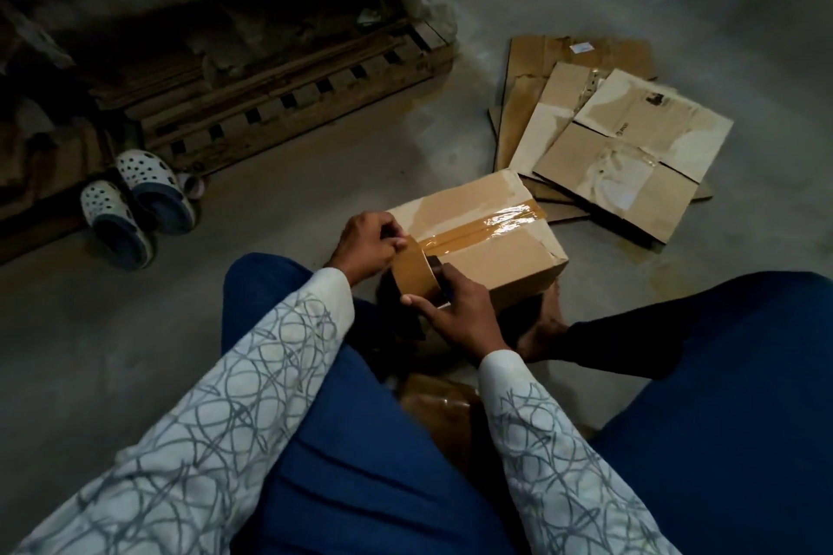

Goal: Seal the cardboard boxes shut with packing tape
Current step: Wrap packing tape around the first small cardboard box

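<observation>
Head view, looking down over a seated person's patterned sleeves and blue trousers to a grey concrete floor [293, 194]. A small closed cardboard box [491, 259] sits on the floor just beyond the knees. Glossy brown tape [500, 223] runs along its top seam to the near edge. There the left hand [367, 243] has its grip pinched on the tape between thumb and fingers. The right hand [455, 315] curls its grip around the roll [417, 279], held on edge against the box's near end.

The box looks light and stiff but easily dented, and one corner is crumpled. It is probably best steadied by its flat faces. The tape is thin and sticky and likely to crease.

Flattened cartons [622, 149] lie just behind the box. Perforated clogs [135, 203] and a slatted wooden pallet [279, 104] are to the left.
</observation>
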Action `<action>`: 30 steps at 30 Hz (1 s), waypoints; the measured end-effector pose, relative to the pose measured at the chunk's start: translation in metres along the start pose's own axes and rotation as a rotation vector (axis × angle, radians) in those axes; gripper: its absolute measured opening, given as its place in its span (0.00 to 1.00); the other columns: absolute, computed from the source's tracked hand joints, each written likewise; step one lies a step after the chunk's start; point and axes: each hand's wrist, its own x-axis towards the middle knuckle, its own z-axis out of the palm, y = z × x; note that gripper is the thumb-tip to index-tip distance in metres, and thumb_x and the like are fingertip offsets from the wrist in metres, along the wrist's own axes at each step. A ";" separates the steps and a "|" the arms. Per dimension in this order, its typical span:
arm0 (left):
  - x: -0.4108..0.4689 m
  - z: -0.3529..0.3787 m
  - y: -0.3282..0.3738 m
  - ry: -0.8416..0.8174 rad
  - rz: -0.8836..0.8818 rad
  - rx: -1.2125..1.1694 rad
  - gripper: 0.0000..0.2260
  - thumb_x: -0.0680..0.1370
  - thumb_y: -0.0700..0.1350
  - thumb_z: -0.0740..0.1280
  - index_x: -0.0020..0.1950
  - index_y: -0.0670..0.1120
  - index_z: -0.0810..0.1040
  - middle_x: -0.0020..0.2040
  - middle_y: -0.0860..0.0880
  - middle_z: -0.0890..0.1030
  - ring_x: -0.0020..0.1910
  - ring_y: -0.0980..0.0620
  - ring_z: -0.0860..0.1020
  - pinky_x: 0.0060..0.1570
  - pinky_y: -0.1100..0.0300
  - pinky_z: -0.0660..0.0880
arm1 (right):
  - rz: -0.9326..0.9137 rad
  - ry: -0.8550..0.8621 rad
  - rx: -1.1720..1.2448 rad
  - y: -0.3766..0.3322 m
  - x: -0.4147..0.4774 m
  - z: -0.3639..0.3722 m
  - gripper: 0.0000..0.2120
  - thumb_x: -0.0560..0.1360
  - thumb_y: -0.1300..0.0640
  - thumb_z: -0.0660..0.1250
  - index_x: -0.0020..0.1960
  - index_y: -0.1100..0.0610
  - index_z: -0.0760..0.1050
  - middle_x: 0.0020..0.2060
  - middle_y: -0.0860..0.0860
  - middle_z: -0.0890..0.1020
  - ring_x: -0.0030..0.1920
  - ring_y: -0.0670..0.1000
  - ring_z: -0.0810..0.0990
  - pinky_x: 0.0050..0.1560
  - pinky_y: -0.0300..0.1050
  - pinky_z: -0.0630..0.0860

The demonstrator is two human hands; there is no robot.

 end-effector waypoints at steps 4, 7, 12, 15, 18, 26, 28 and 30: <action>0.031 -0.028 -0.015 0.103 -0.032 -0.086 0.05 0.75 0.36 0.73 0.42 0.45 0.81 0.41 0.46 0.83 0.41 0.49 0.82 0.44 0.54 0.81 | 0.069 0.072 0.081 0.011 -0.008 0.005 0.21 0.70 0.40 0.76 0.55 0.52 0.80 0.48 0.45 0.85 0.48 0.44 0.83 0.50 0.43 0.80; 0.052 -0.042 -0.026 -0.021 -0.015 -0.084 0.01 0.77 0.35 0.71 0.46 0.40 0.81 0.40 0.46 0.82 0.38 0.50 0.81 0.37 0.58 0.80 | 0.124 0.052 0.126 0.023 -0.018 0.011 0.15 0.71 0.40 0.75 0.49 0.51 0.82 0.43 0.43 0.85 0.45 0.40 0.84 0.50 0.48 0.82; 0.087 -0.028 -0.048 -0.077 -0.016 -0.048 0.03 0.76 0.36 0.73 0.44 0.42 0.82 0.41 0.45 0.83 0.38 0.51 0.81 0.34 0.61 0.77 | 0.038 0.000 0.130 0.027 -0.023 0.030 0.15 0.76 0.40 0.68 0.51 0.52 0.79 0.44 0.45 0.84 0.46 0.42 0.83 0.48 0.49 0.80; 0.111 -0.015 -0.059 -0.149 -0.004 -0.054 0.03 0.75 0.36 0.73 0.43 0.42 0.82 0.40 0.47 0.83 0.37 0.52 0.81 0.33 0.63 0.76 | 0.052 0.045 0.138 0.036 -0.017 0.031 0.06 0.79 0.46 0.69 0.49 0.49 0.78 0.42 0.43 0.83 0.44 0.41 0.82 0.44 0.40 0.77; 0.135 -0.008 -0.071 -0.094 -0.020 0.011 0.01 0.75 0.37 0.73 0.44 0.42 0.83 0.40 0.49 0.83 0.38 0.55 0.80 0.39 0.65 0.75 | 0.116 0.004 0.092 0.044 -0.013 0.029 0.09 0.77 0.42 0.70 0.46 0.47 0.80 0.40 0.41 0.84 0.44 0.39 0.82 0.44 0.35 0.76; 0.183 0.007 -0.119 -0.079 -0.056 0.055 0.02 0.73 0.39 0.76 0.44 0.43 0.85 0.43 0.47 0.85 0.45 0.53 0.82 0.51 0.60 0.77 | 0.223 -0.020 -0.078 0.056 0.001 0.043 0.14 0.78 0.39 0.65 0.42 0.48 0.77 0.33 0.44 0.81 0.35 0.42 0.80 0.34 0.32 0.71; 0.189 0.013 -0.123 -0.075 -0.047 0.041 0.02 0.73 0.40 0.76 0.45 0.43 0.86 0.43 0.46 0.85 0.45 0.53 0.82 0.51 0.59 0.78 | 0.249 0.000 -0.109 0.056 0.004 0.045 0.12 0.78 0.40 0.65 0.42 0.47 0.76 0.34 0.45 0.82 0.34 0.42 0.80 0.34 0.33 0.72; 0.194 0.019 -0.126 -0.076 -0.043 0.020 0.03 0.73 0.40 0.76 0.45 0.43 0.86 0.43 0.46 0.85 0.45 0.52 0.82 0.51 0.59 0.78 | 0.278 0.011 -0.127 0.057 0.007 0.047 0.12 0.79 0.41 0.65 0.41 0.45 0.74 0.33 0.45 0.82 0.34 0.41 0.79 0.34 0.32 0.70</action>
